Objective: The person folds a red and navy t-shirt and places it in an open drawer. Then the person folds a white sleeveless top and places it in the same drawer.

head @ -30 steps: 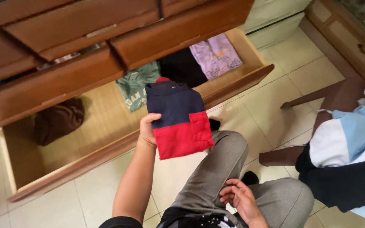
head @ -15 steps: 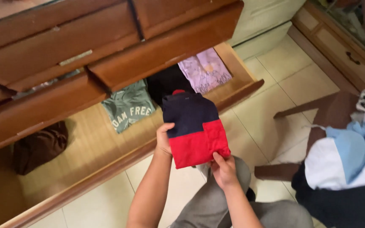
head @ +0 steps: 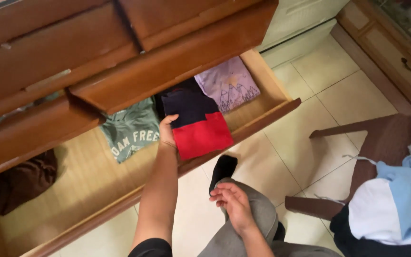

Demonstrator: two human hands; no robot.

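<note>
The left hand (head: 168,132) is out over the open drawer (head: 267,76), fingers clamped on the near left edge of a folded navy-and-red shirt (head: 197,124), thumb on top. The shirt hangs out to the right of that hand, its far end over the drawer, its red end over the front rail. Just left of the hand lies a folded green shirt (head: 130,133); beyond the fingertips, a dark garment and a lilac shirt (head: 229,85). The right hand (head: 231,202) is free, fingers loosely spread above the knee, gripping nothing.

Only one edge is pinched, so the fold could sag open as it goes down. The upper drawer overhangs just beyond the knuckles, and the collar end could snag under it or bunch onto the green shirt.
</note>
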